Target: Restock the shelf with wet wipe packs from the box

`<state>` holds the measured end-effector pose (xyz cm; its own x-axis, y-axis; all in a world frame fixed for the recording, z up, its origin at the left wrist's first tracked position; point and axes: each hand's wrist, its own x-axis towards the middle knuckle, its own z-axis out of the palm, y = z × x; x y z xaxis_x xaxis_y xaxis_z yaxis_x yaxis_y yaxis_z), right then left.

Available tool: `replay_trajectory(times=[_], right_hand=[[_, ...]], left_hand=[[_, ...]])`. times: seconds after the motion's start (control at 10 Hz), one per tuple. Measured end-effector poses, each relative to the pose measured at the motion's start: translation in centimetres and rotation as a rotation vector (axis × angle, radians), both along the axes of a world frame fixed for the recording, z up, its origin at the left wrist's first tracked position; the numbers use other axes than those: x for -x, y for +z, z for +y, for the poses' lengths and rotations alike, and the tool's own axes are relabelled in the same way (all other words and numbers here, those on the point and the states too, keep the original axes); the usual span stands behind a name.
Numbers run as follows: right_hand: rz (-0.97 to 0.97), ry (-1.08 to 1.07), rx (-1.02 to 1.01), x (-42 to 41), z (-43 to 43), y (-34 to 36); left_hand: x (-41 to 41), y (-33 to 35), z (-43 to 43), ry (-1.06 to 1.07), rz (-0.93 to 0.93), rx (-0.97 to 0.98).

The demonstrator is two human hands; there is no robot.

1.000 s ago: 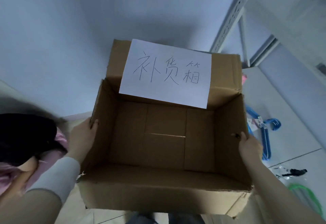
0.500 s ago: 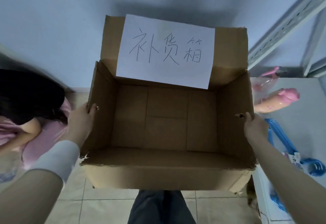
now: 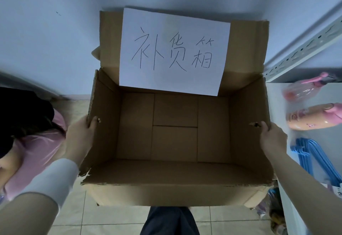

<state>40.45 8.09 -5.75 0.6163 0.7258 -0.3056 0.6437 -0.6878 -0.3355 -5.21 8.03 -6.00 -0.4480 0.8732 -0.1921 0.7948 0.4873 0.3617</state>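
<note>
Two hands grip box [image 3: 175,194] sides, L hand [image 3: 79,135], R hand [image 3: 273,138], prob. aloft

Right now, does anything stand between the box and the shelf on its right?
Only the right hand, gripping the right wall of the box. The shelf itself carries pink bottles and blue hangers.

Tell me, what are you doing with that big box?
A person is holding an open cardboard box, left hand gripping its left wall and right hand its right wall. It looks empty inside. A handwritten paper sign sits on its back flap. A shelf with pink bottles and blue hangers is on the right.
</note>
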Motion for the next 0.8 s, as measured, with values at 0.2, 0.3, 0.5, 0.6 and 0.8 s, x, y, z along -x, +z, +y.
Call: replay_trajectory(times=[0.2, 0.3, 0.5, 0.6, 0.8], right_hand=[[0.004, -0.011, 0.016, 0.3, 1.6, -1.0], [-0.001, 0.011, 0.023, 0.4, 2.4, -0.8], [0.001, 0.031, 0.035, 0.3, 3.7, -0.5], [0.011, 0.034, 0.071, 0.2, 3.8, -0.2], [-0.055, 0.101, 0.056, 1.1, 3.1, 1.8]], left_hand=[[0.4, -1.4, 1.4, 0.015, -0.006, 0.021], [0.3, -1.5, 1.7, 0.019, 0.018, 0.039], [0.1, -1.7, 1.8, 0.025, 0.023, 0.07], [0.1, -1.7, 1.8, 0.03, 0.002, 0.105], [-1.4, 0.4, 1.5, -0.013, 0.033, 0.045]])
